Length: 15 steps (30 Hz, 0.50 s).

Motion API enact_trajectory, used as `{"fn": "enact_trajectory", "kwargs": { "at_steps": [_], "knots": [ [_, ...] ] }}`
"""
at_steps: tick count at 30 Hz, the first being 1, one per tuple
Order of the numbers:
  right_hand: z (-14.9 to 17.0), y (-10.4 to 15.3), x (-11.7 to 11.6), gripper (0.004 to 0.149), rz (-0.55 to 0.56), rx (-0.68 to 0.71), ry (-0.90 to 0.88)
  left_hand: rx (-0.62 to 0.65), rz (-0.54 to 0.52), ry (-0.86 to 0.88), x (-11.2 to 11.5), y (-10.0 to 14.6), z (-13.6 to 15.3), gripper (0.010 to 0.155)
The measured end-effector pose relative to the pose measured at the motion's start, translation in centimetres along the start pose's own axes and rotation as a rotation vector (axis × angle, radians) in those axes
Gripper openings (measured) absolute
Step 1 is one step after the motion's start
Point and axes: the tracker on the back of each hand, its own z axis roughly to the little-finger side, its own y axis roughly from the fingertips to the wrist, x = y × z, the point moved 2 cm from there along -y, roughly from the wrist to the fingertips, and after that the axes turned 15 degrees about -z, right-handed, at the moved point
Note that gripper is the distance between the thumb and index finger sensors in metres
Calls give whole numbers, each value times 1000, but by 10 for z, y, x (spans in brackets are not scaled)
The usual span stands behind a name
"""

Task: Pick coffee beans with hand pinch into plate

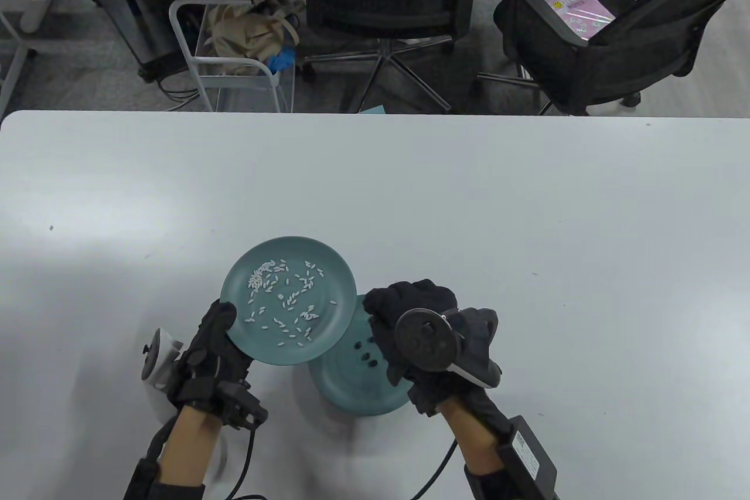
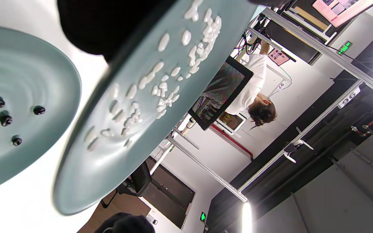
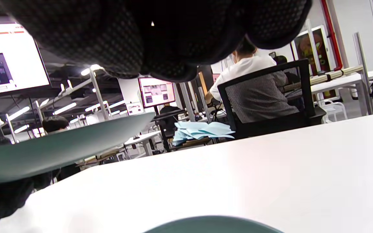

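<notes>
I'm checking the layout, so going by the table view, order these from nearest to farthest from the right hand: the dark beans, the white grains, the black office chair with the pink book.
1. Dark beans, in the lower plate, just left of the right hand.
2. White grains, on the raised plate, farther left.
3. Black office chair, beyond the table's far edge, right.

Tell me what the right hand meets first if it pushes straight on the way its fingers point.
Probably the raised plate gripped by the left hand; the right hand points left at its near rim, above the lower plate. Depth is unclear.

teal plates (image 1: 328, 289), black beans (image 1: 367, 356), white grains (image 1: 281, 300), black gloves (image 1: 214, 347)
</notes>
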Motion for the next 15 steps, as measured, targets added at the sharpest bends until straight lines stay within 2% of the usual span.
{"fn": "enact_trajectory", "kwargs": {
  "at_steps": [15],
  "knots": [
    [8,-18,-39,35,-265,-31,15,-1,-5,6,0,0,-2,59]
  ]
}}
